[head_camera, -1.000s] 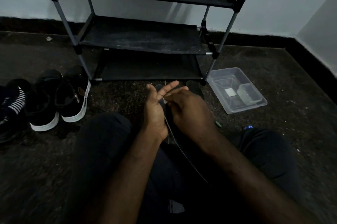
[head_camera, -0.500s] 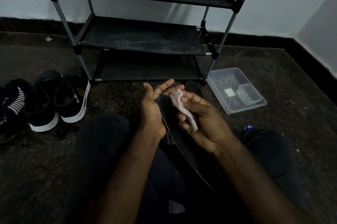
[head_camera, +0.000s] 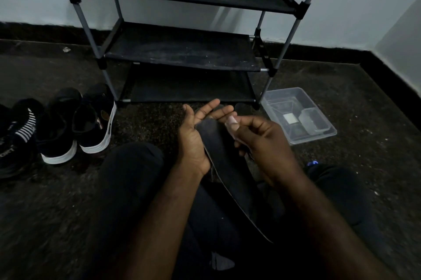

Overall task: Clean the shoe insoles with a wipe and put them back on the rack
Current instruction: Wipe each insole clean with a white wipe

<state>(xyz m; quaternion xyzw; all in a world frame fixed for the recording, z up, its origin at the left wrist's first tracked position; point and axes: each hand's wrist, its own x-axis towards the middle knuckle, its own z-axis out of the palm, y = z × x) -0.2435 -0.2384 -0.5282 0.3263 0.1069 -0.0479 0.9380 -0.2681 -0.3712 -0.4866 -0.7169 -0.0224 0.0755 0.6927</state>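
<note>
One dark insole (head_camera: 230,165), left hand (head_camera: 196,138) spread flat behind it, right hand (head_camera: 262,143) pinching a pale wipe (head_camera: 231,123) beside it

Shoes (head_camera: 75,124) block L, plastic box (head_camera: 314,137) blocks R; floor strip (head_camera: 148,120) btwn open up to rack (head_camera: 182,52), shelves free.

wipe (head_camera: 230,122) blurred, mostly buried in fingers of right hand (head_camera: 262,143). insole (head_camera: 225,161) heel end under right forearm. rack (head_camera: 182,49) top, leftmost shoe (head_camera: 9,145) cropped.
</note>
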